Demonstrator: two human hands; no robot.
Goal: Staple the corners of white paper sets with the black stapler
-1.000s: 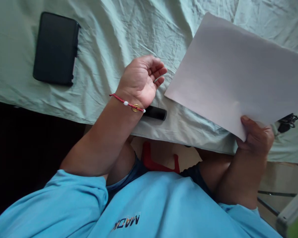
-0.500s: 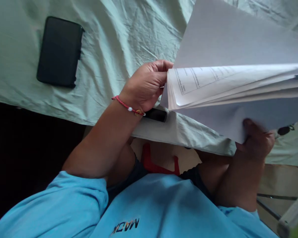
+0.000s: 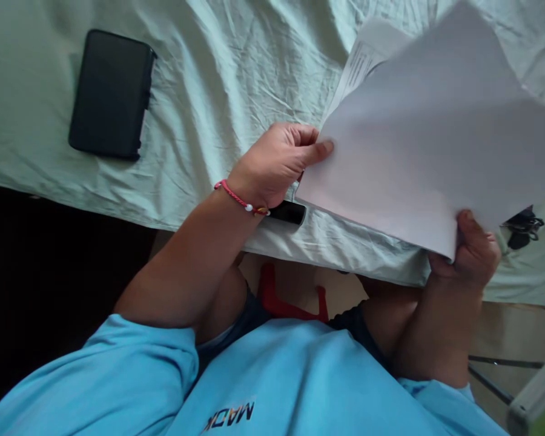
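Observation:
Both my hands grip a stack of white paper sheets (image 3: 404,151) over the cloth. The top face is blank, and a printed sheet (image 3: 360,66) shows from behind its upper left edge. My left hand (image 3: 286,157), with a red braided bracelet at the wrist, pinches the left edge, thumb on top. At the lower right corner my right hand (image 3: 475,251) holds the sheets, with the thumb above and fingers partly hidden below. Just under my left wrist lies a black, glossy oblong object (image 3: 291,212), partly covered by the wrist.
A black rectangular case (image 3: 111,94) rests on the wrinkled pale green cloth (image 3: 200,79) at the left. Beside my right hand is a bunch of keys with a dark fob (image 3: 522,230). A metal frame (image 3: 536,387) stands at the lower right.
The fanned, curled pages have come down flatter, and a blank face now covers the printed page on top. My left thumb now lies over that face. Both hands stay nearly in place.

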